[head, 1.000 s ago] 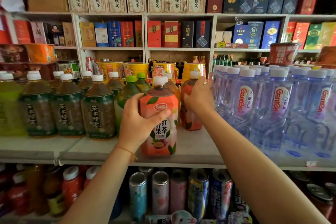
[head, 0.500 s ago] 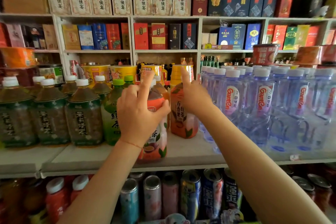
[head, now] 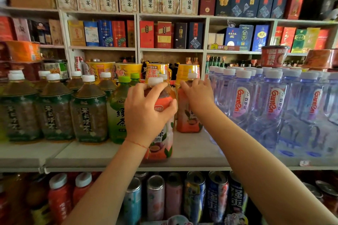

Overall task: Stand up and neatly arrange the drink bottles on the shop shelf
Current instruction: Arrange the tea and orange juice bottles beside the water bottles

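Observation:
Two orange-pink fruit tea bottles with white caps stand upright on the white shelf (head: 197,153). My left hand (head: 146,115) grips the front fruit tea bottle (head: 161,144) round its shoulder, thumb on the right side. Further back, my right hand (head: 198,97) grips the shoulder of the rear fruit tea bottle (head: 188,120), which stands beside the water bottles. Behind them, more bottles of the same kind are mostly hidden.
Dark jasmine tea bottles (head: 87,111) and a green tea bottle (head: 118,113) fill the shelf's left. Clear water bottles (head: 274,109) crowd the right. Yellow noodle cups (head: 157,71) stand behind. Cans (head: 193,199) and red bottles (head: 60,199) sit on the shelf below. Boxes line the upper shelves.
My left hand's fingers, spread a moment ago, have closed round the front bottle's shoulder. My right hand has settled on the rear bottle. Both bottles sit slightly further back.

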